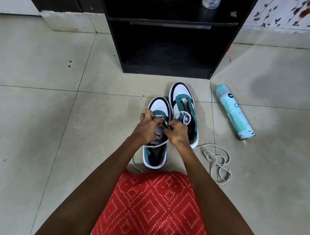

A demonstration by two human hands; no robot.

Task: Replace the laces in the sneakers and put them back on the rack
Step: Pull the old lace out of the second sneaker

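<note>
A white lace (156,145) is pinched by both hands over the eyelets of the near sneaker (159,106), which stands on the tiled floor (41,109) in front of the rack (117,41). The fingers of the left hand (147,126) are curled tight at the left eyelet row, and those of the right hand (179,132) are closed on the lace at the right row. The lacing is judged to be at an early stage, near the toe end. An eyelet could be skipped or the lace twisted, since the work is hidden under the knuckles. The ends could be left uneven, because one tail is trailed slack across the collar and onto the floor. The loop lying over the tongue of the far sneaker (183,101) could be snagged and that shoe dragged. The second lace (218,164), coiled loosely to the right, could be knotted if pulled carelessly. The laces are seen to be soft woven cord, limp and pale. The sneakers are low, with suede-like teal panels, white toes, black trim and thick smooth white soles. A slim cylindrical spray can (234,112) is laid on the glossy tiles, where it could be rolled if knocked.
</note>
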